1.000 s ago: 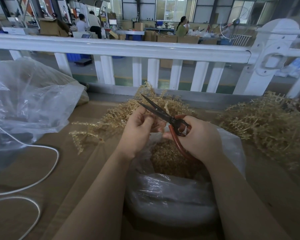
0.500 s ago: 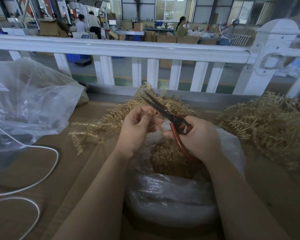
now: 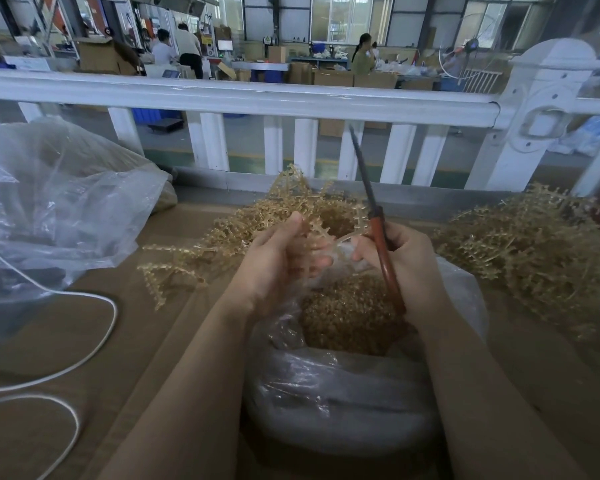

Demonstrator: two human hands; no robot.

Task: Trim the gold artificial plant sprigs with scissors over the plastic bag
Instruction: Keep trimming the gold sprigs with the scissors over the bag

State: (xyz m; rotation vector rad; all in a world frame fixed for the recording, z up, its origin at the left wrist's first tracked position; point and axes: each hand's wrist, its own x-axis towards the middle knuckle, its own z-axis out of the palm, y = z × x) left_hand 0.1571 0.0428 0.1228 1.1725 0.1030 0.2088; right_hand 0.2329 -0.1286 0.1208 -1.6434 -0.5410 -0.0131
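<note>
Mid-job. Plastic bag (image 3: 343,403) on worktop (image 3: 101,341) approx half full of gold bits. R hand (image 3: 400,268) grips scissors (image 3: 378,230), blades shut, pointing up. L hand (image 3: 278,261) loosely open over the bag. Big sprig piles (image 3: 534,251) left.

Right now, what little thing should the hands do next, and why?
Probably the left hand should reach forward and pick another sprig from the gold pile. Its fingers look loose over the plastic bag and seem to hold no sprig, while the right hand grips the scissors, blades together and pointing up, cutting nothing.
</note>
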